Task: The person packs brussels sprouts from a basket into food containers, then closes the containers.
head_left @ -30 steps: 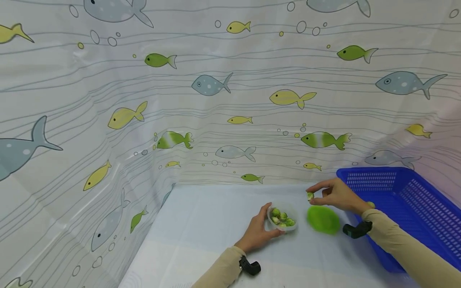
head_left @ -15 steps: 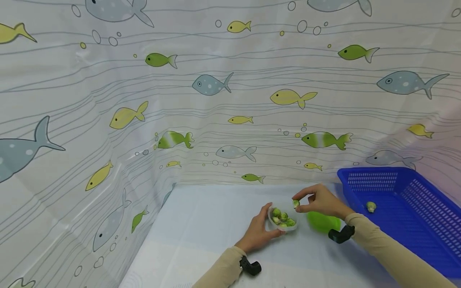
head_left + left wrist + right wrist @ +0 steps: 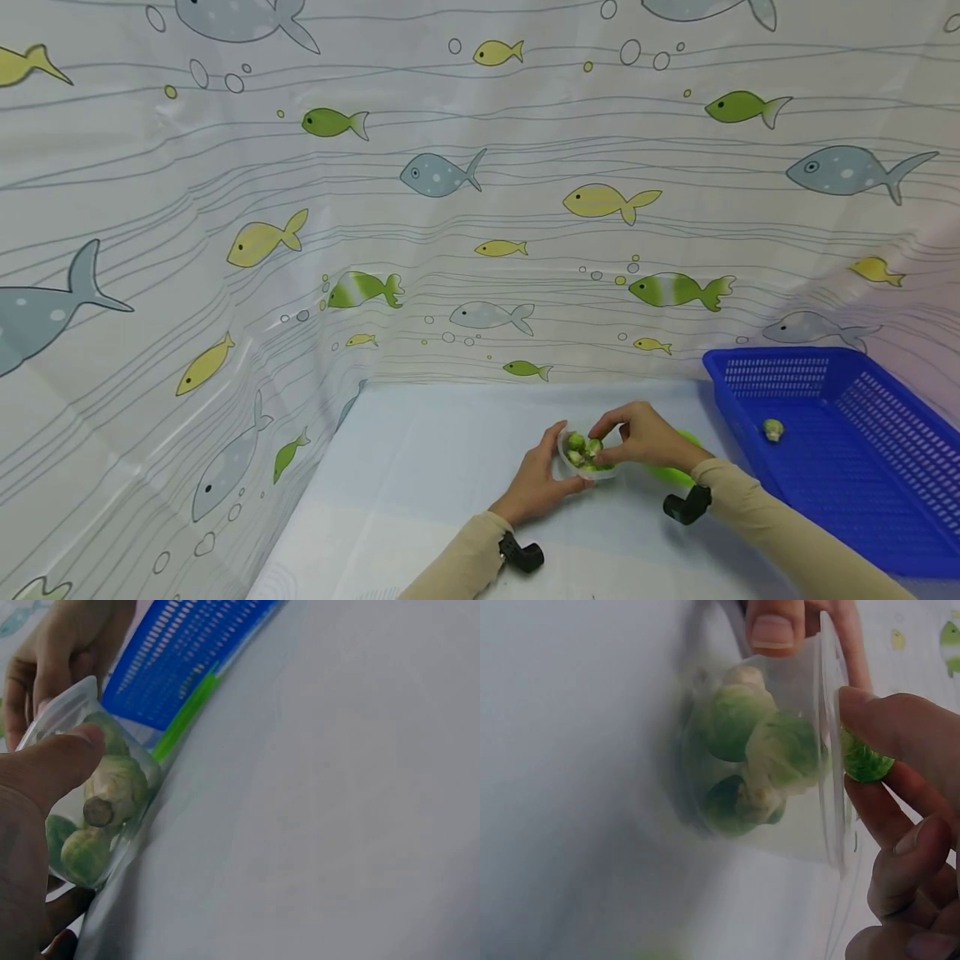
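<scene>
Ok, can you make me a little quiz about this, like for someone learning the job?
1. True or false: the left hand holds the clear plastic container.
2. What does the right hand pinch?
A) a wrist camera
B) a Brussels sprout
C) a sleeve
3. In the head view, how many sprouts show in the blue plastic basket?

Key:
1. True
2. B
3. One lone sprout
</scene>
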### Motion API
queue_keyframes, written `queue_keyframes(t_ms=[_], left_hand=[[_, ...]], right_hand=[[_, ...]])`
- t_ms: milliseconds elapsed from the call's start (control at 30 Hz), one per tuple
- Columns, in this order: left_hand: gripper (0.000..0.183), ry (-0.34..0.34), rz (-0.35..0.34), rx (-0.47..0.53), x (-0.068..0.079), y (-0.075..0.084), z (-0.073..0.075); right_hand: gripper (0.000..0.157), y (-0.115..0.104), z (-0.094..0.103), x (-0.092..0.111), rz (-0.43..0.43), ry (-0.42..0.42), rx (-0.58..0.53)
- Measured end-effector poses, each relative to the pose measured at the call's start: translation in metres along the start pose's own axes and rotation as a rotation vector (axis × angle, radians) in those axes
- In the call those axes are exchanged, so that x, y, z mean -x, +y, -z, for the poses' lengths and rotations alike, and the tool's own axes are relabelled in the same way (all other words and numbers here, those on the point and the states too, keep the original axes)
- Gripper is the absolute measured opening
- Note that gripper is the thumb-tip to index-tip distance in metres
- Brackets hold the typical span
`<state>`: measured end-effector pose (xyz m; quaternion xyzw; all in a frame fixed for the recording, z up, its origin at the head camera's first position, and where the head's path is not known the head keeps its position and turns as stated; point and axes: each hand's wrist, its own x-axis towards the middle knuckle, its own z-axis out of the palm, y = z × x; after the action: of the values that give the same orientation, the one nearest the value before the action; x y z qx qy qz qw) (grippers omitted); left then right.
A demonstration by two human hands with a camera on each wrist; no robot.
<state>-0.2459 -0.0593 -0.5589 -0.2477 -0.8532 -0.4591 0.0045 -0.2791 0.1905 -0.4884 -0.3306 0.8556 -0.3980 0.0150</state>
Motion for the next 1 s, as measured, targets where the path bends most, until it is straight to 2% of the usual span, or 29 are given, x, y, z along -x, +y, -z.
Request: queue_keyframes(t_ms=[100,400,600,1000], left_hand=[[0.097,0.002,-0.004,-0.005,0.000,0.001,0.000],[0.097,0.008,-0.010,-0.023,-0.002,0.002,0.001],[0.097,0.018,-0.015,-0.031,-0.002,0.002,0.001],[0.097,0.010,-0.005,-0.013,-0.001,-0.001,0.000]], right_hand=[[0.029,0.001,-0.005,-0.001,0.009,0.005,0.027],[0.026,-0.002,-0.011,-0.003,-0.042,0.035,0.161],[0.026,-0.007,-0.013,-0.005,-0.073,0.054,0.162],[0.026,-0.019,-0.023,-0.011,-0.263,0.073,0.208]])
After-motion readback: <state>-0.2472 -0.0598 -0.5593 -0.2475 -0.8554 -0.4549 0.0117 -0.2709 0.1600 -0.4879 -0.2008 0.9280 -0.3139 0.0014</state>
